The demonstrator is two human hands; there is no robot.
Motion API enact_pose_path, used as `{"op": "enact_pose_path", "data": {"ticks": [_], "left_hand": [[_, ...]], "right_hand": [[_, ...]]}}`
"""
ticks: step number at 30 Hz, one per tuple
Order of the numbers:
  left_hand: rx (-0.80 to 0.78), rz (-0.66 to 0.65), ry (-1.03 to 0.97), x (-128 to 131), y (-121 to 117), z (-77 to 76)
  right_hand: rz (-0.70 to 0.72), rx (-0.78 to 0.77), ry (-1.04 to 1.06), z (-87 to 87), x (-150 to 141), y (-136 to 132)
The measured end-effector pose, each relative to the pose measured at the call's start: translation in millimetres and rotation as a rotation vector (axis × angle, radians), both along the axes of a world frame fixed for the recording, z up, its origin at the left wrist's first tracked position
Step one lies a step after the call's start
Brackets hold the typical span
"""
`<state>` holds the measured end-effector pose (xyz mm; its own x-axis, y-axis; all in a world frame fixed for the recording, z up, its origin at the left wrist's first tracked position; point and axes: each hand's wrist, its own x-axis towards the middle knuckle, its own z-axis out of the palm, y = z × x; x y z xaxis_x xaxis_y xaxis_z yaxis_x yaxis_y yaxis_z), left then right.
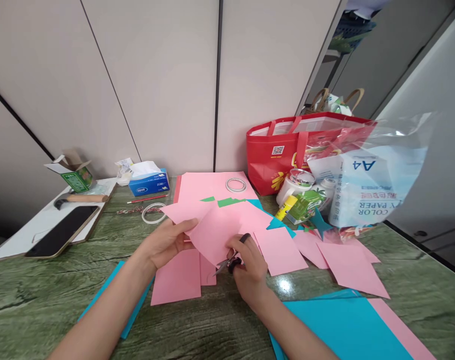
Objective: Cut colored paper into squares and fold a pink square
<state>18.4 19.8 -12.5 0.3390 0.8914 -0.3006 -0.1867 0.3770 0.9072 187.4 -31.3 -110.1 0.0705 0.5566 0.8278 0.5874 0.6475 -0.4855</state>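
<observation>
My left hand [173,242] pinches a sheet of pink paper [218,230] at its left side, lifted above the table. In my right hand [252,267] is a pair of scissors [224,265], fingers through the black handles. The blades point left at the lower edge of the pink paper; whether they are cutting into it I cannot tell. Below the hands lies a pink piece [177,280]. Another pink piece [282,250] rests just right of my right hand.
Blue sheets [336,325] lie at front right, a blue strip [103,290] at left. Behind stand a tissue box [148,185], a red bag [261,155], a glue stick [286,207] and an A4 paper pack [370,190]. A phone [62,231] and hammer [85,198] are left.
</observation>
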Motion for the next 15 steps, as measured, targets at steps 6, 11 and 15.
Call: {"op": "enact_pose_path", "data": {"ticks": [6,11,15], "left_hand": [[0.188,-0.111,0.017,-3.3,-5.9,-1.5],[0.341,-0.012,0.196,-2.4,-7.8,0.2],[0.373,0.106,0.282,-6.9,-2.4,3.1]], "right_hand": [[0.017,-0.042,0.021,1.8,-1.1,0.1],[0.059,-0.121,0.068,2.3,-4.8,-1.3],[0.055,-0.220,0.192,3.7,-6.7,-1.6]]}}
